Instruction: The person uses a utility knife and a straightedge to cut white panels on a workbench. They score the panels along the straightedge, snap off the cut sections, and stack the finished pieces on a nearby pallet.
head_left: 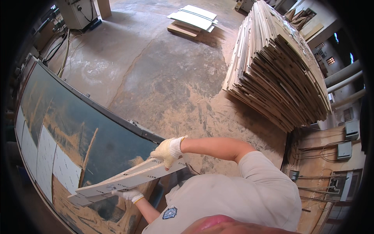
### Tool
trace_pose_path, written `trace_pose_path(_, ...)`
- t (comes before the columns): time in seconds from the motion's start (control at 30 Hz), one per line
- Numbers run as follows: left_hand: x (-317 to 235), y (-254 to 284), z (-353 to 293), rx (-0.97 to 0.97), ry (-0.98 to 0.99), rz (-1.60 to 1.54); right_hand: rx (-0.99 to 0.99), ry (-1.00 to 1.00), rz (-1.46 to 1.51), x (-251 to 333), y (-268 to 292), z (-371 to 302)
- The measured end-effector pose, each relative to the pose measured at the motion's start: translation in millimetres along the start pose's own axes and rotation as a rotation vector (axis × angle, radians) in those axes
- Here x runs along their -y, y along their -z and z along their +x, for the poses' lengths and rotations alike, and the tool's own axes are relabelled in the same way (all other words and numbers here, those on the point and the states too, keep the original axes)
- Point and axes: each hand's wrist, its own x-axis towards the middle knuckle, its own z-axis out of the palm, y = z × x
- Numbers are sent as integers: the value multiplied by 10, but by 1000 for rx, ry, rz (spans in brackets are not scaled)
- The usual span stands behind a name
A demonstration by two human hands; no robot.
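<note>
My right hand [168, 152], in a cream knitted glove, is closed over the near end of two long, narrow white boards [130, 181]. Its fingers wrap around the upper edge. Further along the lower edge, my gloved left hand [131, 195] grips the boards, part of its fingers hidden behind them. The boards lie face to face, slightly fanned, tilted over a dark green belt table [113, 146]. Sawdust covers much of the table. Several white printed panels [66, 168] lie flat at its left side.
A tall, leaning stack of thin boards [269, 74] stands at the right. Beyond, on the dusty concrete floor [171, 78], is a low pile of white panels [193, 17]. A grey machine cabinet [80, 13] with cables stands at the back left. A metal rail [136, 128] edges the table.
</note>
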Motion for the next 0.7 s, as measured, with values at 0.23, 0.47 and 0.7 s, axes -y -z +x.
trace_pose_path(0.23,1290,-2636,950,299,-8,110,-458,-209,-118,-1331,1218,-523)
trace_pose_path(0.47,3600,-4847,1400,341,293,-6,-824,-424,-297,-3344,1892,-924)
trace_pose_path(0.7,6182,-6447,1646,466,457,20,-759,-471,-206,-5834,2887,-1995)
